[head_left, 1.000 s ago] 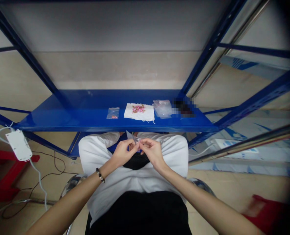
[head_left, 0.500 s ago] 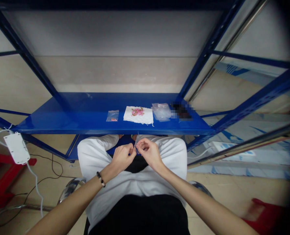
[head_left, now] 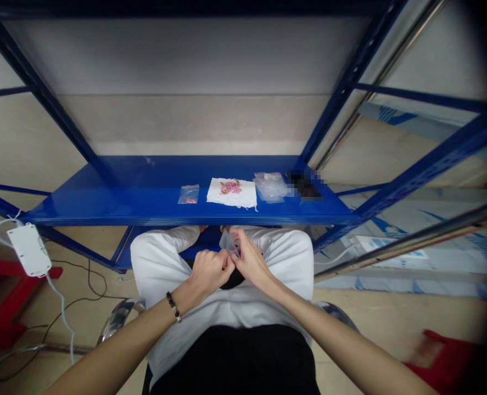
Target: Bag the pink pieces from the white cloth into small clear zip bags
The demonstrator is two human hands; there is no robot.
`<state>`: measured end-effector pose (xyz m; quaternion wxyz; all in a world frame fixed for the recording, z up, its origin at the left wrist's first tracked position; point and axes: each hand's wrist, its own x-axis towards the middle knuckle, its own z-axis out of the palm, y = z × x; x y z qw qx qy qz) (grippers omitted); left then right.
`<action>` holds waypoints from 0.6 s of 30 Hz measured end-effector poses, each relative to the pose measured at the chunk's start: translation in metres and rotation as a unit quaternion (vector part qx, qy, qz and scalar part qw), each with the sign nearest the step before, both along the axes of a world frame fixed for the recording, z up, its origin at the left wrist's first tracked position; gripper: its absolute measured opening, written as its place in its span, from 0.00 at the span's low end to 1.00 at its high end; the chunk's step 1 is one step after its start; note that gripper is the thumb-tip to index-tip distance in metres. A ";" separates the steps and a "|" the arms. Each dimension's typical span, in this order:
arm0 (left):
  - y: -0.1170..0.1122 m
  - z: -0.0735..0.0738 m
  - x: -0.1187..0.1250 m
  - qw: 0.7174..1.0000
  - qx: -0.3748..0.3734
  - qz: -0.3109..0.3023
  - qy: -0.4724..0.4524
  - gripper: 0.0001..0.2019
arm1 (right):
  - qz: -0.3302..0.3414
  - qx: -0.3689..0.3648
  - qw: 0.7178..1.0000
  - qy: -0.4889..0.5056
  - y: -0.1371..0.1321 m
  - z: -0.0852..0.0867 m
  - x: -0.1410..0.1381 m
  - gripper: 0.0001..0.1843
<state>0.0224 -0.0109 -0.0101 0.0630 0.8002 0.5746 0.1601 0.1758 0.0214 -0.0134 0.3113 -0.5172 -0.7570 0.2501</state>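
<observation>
L grip point(head_left: 210, 272) & R grip point(head_left: 249, 258) clamped together on small clear plastic bag point(head_left: 227, 241); blue steel shelf point(head_left: 103, 204) just past grips, white cloth patch point(head_left: 231, 193) w/ pink design on it.

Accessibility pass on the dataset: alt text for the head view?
The left hand and right hand meet at a small clear plastic bag in front of a white shirt. Above them, a blue metal shelf holds a clear bag, a white cloth with pink pieces, and more clear plastic.
</observation>
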 end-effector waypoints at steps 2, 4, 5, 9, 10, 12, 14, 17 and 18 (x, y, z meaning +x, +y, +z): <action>-0.003 -0.002 0.003 1.000 0.008 0.005 0.017 0.11 | -0.009 -0.009 1.000 -0.009 0.004 -0.004 0.003 0.30; -0.006 -0.003 0.006 1.000 0.011 0.004 0.029 0.11 | -0.025 -0.014 1.000 -0.011 0.007 -0.007 0.005 0.31; -0.006 -0.002 0.006 1.000 0.011 -0.004 0.028 0.11 | -0.028 -0.018 0.999 -0.006 0.009 -0.007 0.006 0.31; -0.002 0.007 -0.001 0.995 0.056 -0.078 -0.035 0.10 | -0.004 -0.053 0.997 0.059 0.011 -0.006 0.007 0.31; 0.002 0.010 -0.005 0.990 0.074 -0.107 -0.058 0.12 | 0.005 -0.064 0.995 0.071 0.011 -0.004 0.007 0.30; 0.009 0.014 -0.013 0.976 0.097 -0.171 -0.095 0.23 | 0.023 -0.085 0.993 0.080 0.012 -0.002 0.008 0.27; 0.016 0.014 -0.017 0.965 0.099 -0.217 -0.105 0.34 | 0.039 -0.099 0.991 0.080 0.013 0.000 0.008 0.23; 0.022 0.009 -0.017 0.962 0.099 -0.235 -0.097 0.37 | 0.051 -0.079 0.990 0.108 0.014 0.000 0.006 0.21; 0.022 0.006 -0.015 0.962 0.100 -0.236 -0.094 0.36 | 0.057 -0.071 0.988 0.127 0.014 -0.001 0.005 0.20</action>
